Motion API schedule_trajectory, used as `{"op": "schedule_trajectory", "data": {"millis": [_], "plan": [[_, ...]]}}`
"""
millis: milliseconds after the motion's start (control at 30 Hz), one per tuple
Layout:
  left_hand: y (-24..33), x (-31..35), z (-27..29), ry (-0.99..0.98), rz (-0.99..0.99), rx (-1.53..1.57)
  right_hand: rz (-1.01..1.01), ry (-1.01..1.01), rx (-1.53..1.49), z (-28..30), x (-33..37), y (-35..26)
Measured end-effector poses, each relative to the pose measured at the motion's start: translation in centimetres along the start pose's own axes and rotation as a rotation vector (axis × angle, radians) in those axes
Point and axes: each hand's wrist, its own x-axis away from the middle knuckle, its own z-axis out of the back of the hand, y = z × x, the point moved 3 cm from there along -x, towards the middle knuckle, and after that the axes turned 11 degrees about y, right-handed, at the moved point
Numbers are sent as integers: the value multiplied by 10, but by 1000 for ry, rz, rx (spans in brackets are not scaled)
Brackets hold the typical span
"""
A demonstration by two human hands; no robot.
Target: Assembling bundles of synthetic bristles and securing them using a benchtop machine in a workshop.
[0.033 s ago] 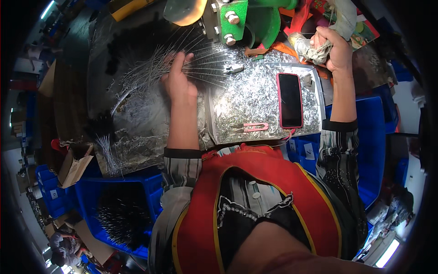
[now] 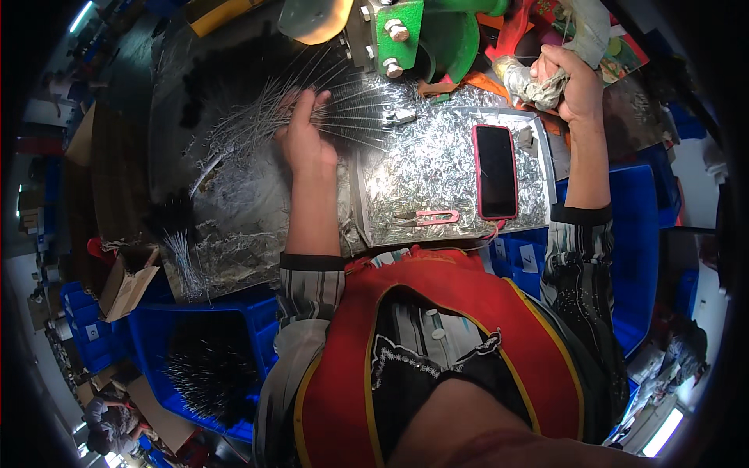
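My left hand [image 2: 310, 144] is closed around a fanned bunch of thin metal wires [image 2: 355, 117]. Their bright ends point right, toward a small metal piece [image 2: 400, 117] below the green machine [image 2: 402, 35]. On the other side the wires spread left over a dark, bristly mass [image 2: 211, 86]. At the upper right, my right hand [image 2: 576, 84] grips a cloth-wrapped handle [image 2: 538, 87] beside the machine. Between my forearms a shallow tray [image 2: 374, 231] holds many short, shiny metal clippings [image 2: 421, 171].
A phone in a red case [image 2: 495, 171] and pink thread snips [image 2: 437, 217] lie on the clippings. Another wire bundle [image 2: 183, 261] rests at the bench's left edge. Below it, a blue bin [image 2: 148, 351] holds dark, wire-tipped pieces. A cardboard box [image 2: 131, 285] stands at left.
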Motion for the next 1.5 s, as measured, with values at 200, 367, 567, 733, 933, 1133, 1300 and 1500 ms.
{"op": "schedule_trajectory", "data": {"millis": [200, 367, 567, 733, 933, 1133, 1300, 1500], "plan": [[0, -4, 4, 0, -35, 8, -36, -66, 56, -4, -4, -15], [-1, -1, 1, 6, -17, 16, -3, -148, -80, 7, -11, -10], [-4, -3, 1, -19, -15, 21, 334, -39, -191, 10, -10, 42], [-5, -1, 6, 0, 28, 92, 55, -54, -52, 0, -2, 5], [-6, -3, 4, 2, -14, 41, 45, -55, 11, 1, -1, -5], [-5, -3, 3, -42, -42, 32, 54, -42, 0, 2, -2, -1], [-6, -2, -1, -41, -26, 20, -11, -96, 81, 1, -5, -23], [1, 1, 1, -19, -48, 9, 379, -32, -117, 6, -1, 19]]}}
